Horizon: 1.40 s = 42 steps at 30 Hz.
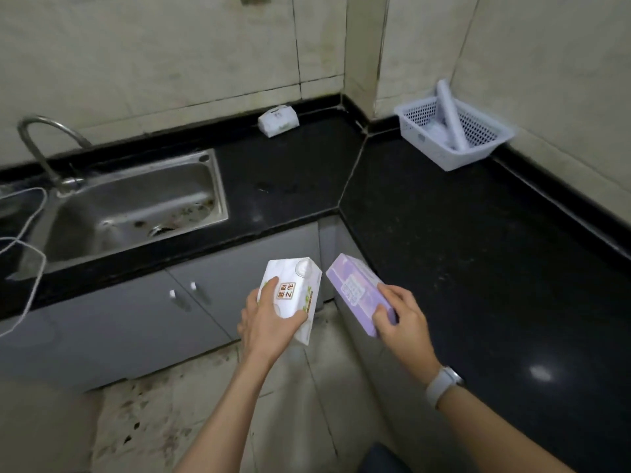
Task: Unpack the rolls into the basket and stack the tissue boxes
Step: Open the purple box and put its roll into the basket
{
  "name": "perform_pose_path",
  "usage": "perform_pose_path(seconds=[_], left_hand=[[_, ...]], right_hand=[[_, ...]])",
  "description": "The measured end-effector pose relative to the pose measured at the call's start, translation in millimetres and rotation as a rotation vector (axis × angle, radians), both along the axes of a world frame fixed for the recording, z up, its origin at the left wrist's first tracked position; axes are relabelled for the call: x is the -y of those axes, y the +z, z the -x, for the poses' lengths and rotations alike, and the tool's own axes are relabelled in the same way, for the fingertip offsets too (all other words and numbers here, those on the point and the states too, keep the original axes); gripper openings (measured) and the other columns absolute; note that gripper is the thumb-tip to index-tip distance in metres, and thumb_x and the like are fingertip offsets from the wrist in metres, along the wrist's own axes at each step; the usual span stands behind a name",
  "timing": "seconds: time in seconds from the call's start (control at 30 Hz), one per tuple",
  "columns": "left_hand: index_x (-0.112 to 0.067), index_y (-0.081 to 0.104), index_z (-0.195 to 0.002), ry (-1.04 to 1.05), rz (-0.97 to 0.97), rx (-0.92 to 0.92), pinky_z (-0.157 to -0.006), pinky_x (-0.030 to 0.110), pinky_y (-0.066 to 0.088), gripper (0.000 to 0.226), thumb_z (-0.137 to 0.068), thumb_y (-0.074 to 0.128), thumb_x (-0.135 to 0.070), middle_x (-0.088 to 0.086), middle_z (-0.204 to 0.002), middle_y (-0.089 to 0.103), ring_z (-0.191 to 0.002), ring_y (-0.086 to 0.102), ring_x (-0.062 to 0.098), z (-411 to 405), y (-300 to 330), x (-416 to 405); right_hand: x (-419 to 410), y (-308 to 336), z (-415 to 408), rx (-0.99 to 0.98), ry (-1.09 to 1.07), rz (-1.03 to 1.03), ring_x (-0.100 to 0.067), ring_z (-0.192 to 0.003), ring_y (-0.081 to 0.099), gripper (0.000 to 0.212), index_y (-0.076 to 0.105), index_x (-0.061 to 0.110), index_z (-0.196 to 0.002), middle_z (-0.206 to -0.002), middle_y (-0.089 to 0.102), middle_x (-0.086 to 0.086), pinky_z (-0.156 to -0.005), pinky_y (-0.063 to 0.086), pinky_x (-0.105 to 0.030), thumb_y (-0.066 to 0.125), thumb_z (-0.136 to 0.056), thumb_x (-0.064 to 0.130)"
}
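Fingers of the left hand [269,322] grip the white box [293,295], the right hand [403,315] the purple box [358,291], both pointing toward the counter.

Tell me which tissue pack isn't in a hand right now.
The white tissue pack lying on the counter by the back wall; the white box and purple box are both held.
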<state>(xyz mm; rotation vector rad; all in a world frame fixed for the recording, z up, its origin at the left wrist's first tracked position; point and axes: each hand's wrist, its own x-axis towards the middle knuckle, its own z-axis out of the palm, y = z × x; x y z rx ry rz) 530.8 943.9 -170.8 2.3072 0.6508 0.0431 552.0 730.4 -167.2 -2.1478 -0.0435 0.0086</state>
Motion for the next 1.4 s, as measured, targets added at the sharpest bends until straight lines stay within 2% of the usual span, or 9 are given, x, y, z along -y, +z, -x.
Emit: perform_pose_path(seconds=[0.07, 0.4, 0.57, 0.77, 0.9, 1.13, 1.23, 1.33, 1.4], left_hand=[[-0.034, 0.031, -0.137, -0.018, 0.003, 0.008, -0.102, 0.047, 0.028, 0.079, -0.068, 0.068, -0.039, 0.004, -0.143, 0.034, -0.125, 0.037, 0.029, -44.3, -0.3, -10.8], [-0.034, 0.029, -0.136, -0.089, -0.056, -0.037, -0.101, 0.049, 0.03, 0.081, -0.067, 0.069, -0.041, 0.003, -0.142, 0.033, -0.122, 0.039, 0.032, -285.7, -10.9, -40.8], [-0.034, 0.025, -0.138, -0.147, -0.063, -0.077, -0.102, 0.05, 0.029, 0.082, -0.068, 0.066, -0.044, 0.003, -0.143, 0.031, -0.123, 0.037, 0.031, -385.3, -13.4, -51.7], [-0.034, 0.025, -0.139, -0.17, -0.087, -0.135, -0.102, 0.05, 0.029, 0.082, -0.069, 0.066, -0.045, 0.004, -0.143, 0.031, -0.123, 0.037, 0.031, -466.2, -22.8, -78.1], [-0.034, 0.024, -0.138, -0.212, -0.086, -0.157, -0.102, 0.051, 0.029, 0.083, -0.069, 0.067, -0.044, 0.006, -0.144, 0.029, -0.124, 0.035, 0.032, -517.0, -32.6, -95.5], [-0.032, 0.018, -0.14, -0.329, -0.108, -0.179, -0.105, 0.051, 0.026, 0.088, -0.069, 0.066, -0.045, 0.008, -0.148, 0.02, -0.129, 0.028, 0.032, -572.4, -51.3, -99.0], [-0.031, 0.017, -0.141, -0.386, -0.218, -0.148, -0.108, 0.051, 0.021, 0.086, -0.07, 0.063, -0.047, 0.011, -0.152, 0.013, -0.134, 0.022, 0.033, -579.7, -59.0, -91.6], [-0.031, 0.013, -0.142, -0.43, -0.317, -0.15, -0.111, 0.054, 0.012, 0.084, -0.074, 0.059, -0.049, 0.012, -0.155, 0.005, -0.14, 0.009, 0.031, -583.4, -61.9, -84.1], [-0.03, 0.01, -0.144, -0.464, -0.335, -0.155, -0.112, 0.058, 0.001, 0.087, -0.075, 0.058, -0.055, 0.012, -0.156, -0.003, -0.142, -0.004, 0.03, -586.1, -62.5, -81.4]], right_hand=[[-13.8, 2.5, -38.7, 0.019, -0.012, -0.006, -0.027, -0.11, 0.051, 0.038, 0.055, 0.006, -0.122, -0.123, 0.051, -0.011, -0.095, 0.045, -0.045, 0.054, -0.084, 0.006], [-48.2, -16.8, -285.1, 0.015, -0.056, 0.123, -0.027, -0.118, 0.044, 0.042, 0.045, 0.01, -0.13, -0.137, 0.039, -0.011, -0.099, 0.044, -0.041, 0.049, -0.09, 0.018], [-56.7, -24.0, -382.9, -0.034, -0.024, 0.212, -0.026, -0.123, 0.039, 0.043, 0.041, 0.014, -0.132, -0.143, 0.032, -0.01, -0.093, 0.039, -0.029, 0.049, -0.09, 0.021], [-77.9, -36.1, -446.3, -0.08, 0.044, 0.281, -0.027, -0.134, 0.029, 0.054, 0.033, 0.015, -0.135, -0.149, 0.019, -0.011, -0.109, 0.035, -0.036, 0.057, -0.087, 0.017], [-87.7, -46.8, -476.0, -0.14, 0.077, 0.316, -0.021, -0.129, 0.035, 0.062, 0.024, 0.023, -0.137, -0.15, 0.01, -0.003, -0.103, 0.041, -0.029, 0.058, -0.086, 0.024], [-105.7, -49.7, -520.0, -0.181, 0.036, 0.476, -0.023, -0.126, 0.037, 0.057, 0.029, 0.024, -0.133, -0.15, 0.009, -0.002, -0.094, 0.05, -0.034, 0.059, -0.085, 0.028], [-106.9, -52.6, -531.5, -0.206, 0.002, 0.403, -0.023, -0.12, 0.042, 0.056, 0.033, 0.023, -0.129, -0.146, 0.011, -0.002, -0.09, 0.051, -0.032, 0.063, -0.082, 0.024], [-100.3, -51.4, -538.7, -0.2, -0.12, 0.185, -0.021, -0.115, 0.043, 0.048, 0.044, 0.02, -0.125, -0.139, 0.023, -0.003, -0.091, 0.049, -0.031, 0.064, -0.081, 0.018], [-92.6, -46.2, -542.8, -0.126, -0.234, 0.066, -0.016, -0.113, 0.043, 0.04, 0.052, 0.019, -0.118, -0.127, 0.031, 0.001, -0.089, 0.041, -0.017, 0.064, -0.08, 0.014]])
